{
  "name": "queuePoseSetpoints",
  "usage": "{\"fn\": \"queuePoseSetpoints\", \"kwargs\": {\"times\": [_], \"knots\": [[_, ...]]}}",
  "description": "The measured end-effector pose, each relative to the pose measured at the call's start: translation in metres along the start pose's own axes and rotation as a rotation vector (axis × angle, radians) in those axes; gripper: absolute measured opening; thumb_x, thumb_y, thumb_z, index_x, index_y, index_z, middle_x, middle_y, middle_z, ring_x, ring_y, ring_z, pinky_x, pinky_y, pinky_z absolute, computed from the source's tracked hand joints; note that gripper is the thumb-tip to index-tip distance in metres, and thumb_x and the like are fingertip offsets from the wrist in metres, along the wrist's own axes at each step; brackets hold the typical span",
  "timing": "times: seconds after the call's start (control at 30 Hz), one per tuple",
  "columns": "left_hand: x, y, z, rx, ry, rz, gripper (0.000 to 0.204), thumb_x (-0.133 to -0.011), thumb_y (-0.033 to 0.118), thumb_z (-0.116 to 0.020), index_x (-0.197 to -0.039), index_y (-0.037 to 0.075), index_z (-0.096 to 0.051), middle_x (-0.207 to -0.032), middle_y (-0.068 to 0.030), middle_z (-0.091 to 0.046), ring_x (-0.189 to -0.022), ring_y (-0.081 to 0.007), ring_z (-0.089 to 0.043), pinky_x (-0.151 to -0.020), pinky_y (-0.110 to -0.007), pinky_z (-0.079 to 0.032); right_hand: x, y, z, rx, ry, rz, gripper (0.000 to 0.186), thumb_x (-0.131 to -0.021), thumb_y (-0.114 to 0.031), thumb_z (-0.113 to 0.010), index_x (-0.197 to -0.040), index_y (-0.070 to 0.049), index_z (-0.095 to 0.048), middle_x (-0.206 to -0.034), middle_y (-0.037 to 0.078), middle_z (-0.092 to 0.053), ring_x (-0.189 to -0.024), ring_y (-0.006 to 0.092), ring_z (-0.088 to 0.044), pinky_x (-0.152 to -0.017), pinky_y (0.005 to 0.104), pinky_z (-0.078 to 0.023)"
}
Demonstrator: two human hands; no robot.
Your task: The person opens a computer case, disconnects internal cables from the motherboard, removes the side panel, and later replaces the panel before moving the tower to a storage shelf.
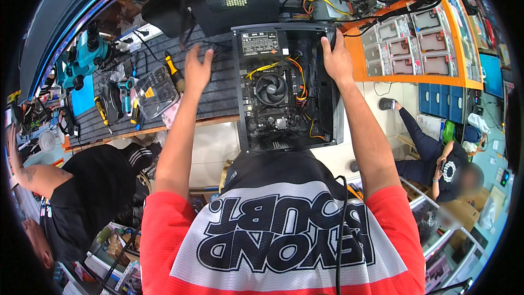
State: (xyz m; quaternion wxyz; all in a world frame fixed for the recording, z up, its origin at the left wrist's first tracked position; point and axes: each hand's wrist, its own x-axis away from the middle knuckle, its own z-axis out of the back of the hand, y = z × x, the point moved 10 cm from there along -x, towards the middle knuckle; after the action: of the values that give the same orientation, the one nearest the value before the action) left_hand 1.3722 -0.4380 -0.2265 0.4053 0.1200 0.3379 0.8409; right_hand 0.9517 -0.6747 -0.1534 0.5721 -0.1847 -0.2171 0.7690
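Observation:
An open black computer case (pixel 337 104) lies in front of me, its near end close to my body. Inside it are a round CPU fan (pixel 271 88), a motherboard (pixel 259 112), a power supply with a label (pixel 263 43) at the far end, and yellow, red and black cables (pixel 299 71). My right hand (pixel 337 61) grips the case's right side near the far corner, thumb on the inner side of the rim. My left hand (pixel 197 70) is apart from the case, over the dark ribbed mat (pixel 218 98), fingers spread and holding nothing.
Left on the bench are a yellow-black screwdriver (pixel 171 65), a clear plastic box (pixel 155 93), more hand tools and a teal microscope (pixel 87 57). A black panel (pixel 234 0) stands behind. Orange shelving (pixel 406 76) is at right. People are at both sides.

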Motion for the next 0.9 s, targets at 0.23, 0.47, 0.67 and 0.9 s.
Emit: {"fn": "queuePoseSetpoints", "kwargs": {"times": [0.23, 0.47, 0.67, 0.9], "knots": [[0.076, 0.12, -0.034, 0.465, -0.158, 0.021, 0.059, -0.112, 0.038, -0.061, -0.151, -0.005, -0.053, -0.145, -0.0296, -0.062, -0.139, -0.0424, -0.057, -0.119, -0.049, -0.042, 0.019, -0.046, 0.032, -0.029, 0.203, 0.349, 0.054, -0.108, -0.036, -0.064, -0.151, -0.004, -0.053, -0.148, 0.026, -0.059, -0.131, 0.0475, -0.06, -0.113, 0.0536, -0.046], [0.09, 0.113, -0.029, 0.387, -0.015, 0.058, 0.052, -0.116, 0.031, -0.051, -0.153, -0.005, -0.051, -0.146, -0.0333, -0.059, -0.137, -0.0492, -0.058, -0.116, -0.051, -0.045, 0.116, -0.073, -0.041, 0.186, -0.319, 0.662, 0.023, -0.105, -0.018, -0.059, -0.097, -0.002, -0.074, -0.096, 0.02, -0.076, -0.089, 0.0419, -0.075, -0.081, 0.0516, -0.062], [0.091, 0.112, -0.027, 0.358, 0.015, 0.065, 0.052, -0.116, 0.033, -0.051, -0.154, -0.003, -0.05, -0.147, -0.0321, -0.059, -0.138, -0.0489, -0.057, -0.114, -0.052, -0.046, 0.135, -0.021, -0.123, 0.448, -0.771, 0.23, 0.033, -0.103, -0.027, -0.065, -0.111, 0.002, -0.077, -0.111, 0.029, -0.078, -0.105, 0.0447, -0.077, -0.096, 0.0542, -0.062], [0.093, 0.118, -0.02, 0.314, 0.02, 0.081, 0.05, -0.116, 0.034, -0.049, -0.154, 0.001, -0.051, -0.146, -0.0293, -0.061, -0.136, -0.0487, -0.058, -0.113, -0.053, -0.047, 0.135, -0.01, -0.138, 0.58, -0.915, 0.114, 0.047, -0.093, -0.036, -0.081, -0.121, 0.002, -0.079, -0.127, 0.024, -0.077, -0.12, 0.042, -0.074, -0.104, 0.0493, -0.061]]}}
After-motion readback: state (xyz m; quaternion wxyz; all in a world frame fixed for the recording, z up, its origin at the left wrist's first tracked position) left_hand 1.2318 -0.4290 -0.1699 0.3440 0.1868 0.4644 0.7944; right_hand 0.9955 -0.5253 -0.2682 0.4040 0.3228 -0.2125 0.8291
